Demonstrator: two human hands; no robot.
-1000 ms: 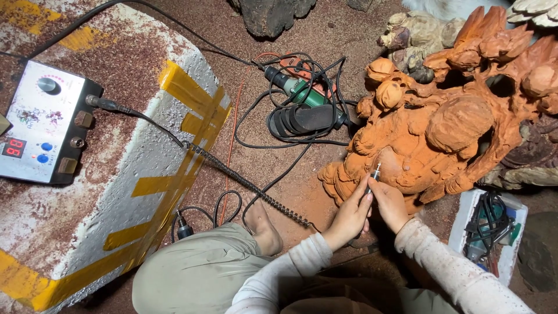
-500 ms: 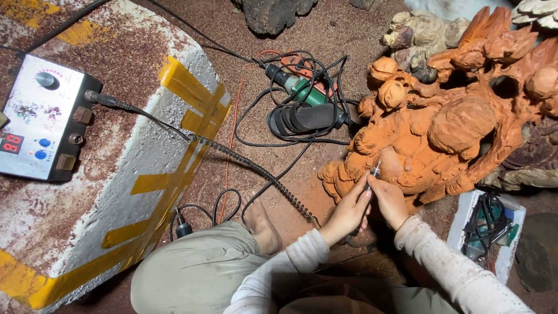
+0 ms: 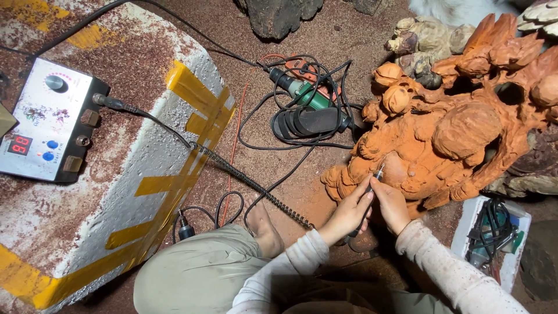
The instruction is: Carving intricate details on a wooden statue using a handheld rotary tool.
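A floor (image 3: pixel 325 35) coated in reddish sawdust fills the frame. At lower centre both hands close together on a slim rotary carving handpiece (image 3: pixel 367 200), left hand (image 3: pixel 347 214) wrapped round its shaft and right hand (image 3: pixel 390 203) pinching beside the tip, which touches the base of the orange wood carving (image 3: pixel 453 134) at right. Farther off, a tangle of black cables and a green power tool (image 3: pixel 305 93) lie at upper centre, and a white control box (image 3: pixel 46 125) sits at the left edge.
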